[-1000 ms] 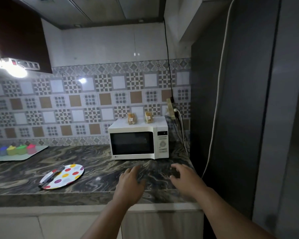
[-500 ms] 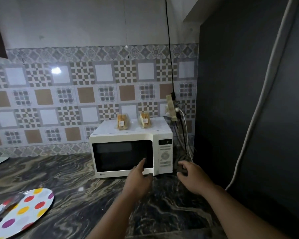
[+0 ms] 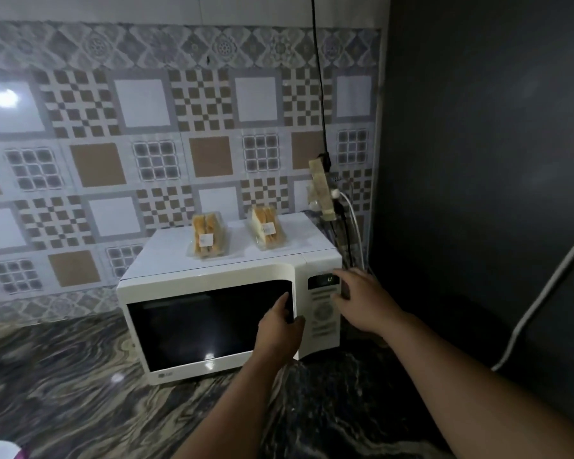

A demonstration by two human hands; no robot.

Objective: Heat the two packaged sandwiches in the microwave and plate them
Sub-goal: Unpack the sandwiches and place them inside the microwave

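White, with its dark door closed, the microwave [image 3: 212, 313] stands on the marbled surface [image 3: 63, 376] against the patterned tile wall. Left hand [image 3: 279, 329] lies against the door's right edge, its fingers [image 3: 283, 300] held together and pointing up, gripping nothing. Right hand [image 3: 362, 301] reaches to the control panel [image 3: 323, 306], fingers loosely spread, tips at the panel's right edge. Above and behind both hands, on the microwave's top, sit the two packaged sandwiches: one [image 3: 207, 235] up and left of the left fingers, the other [image 3: 267, 228] just right of it.
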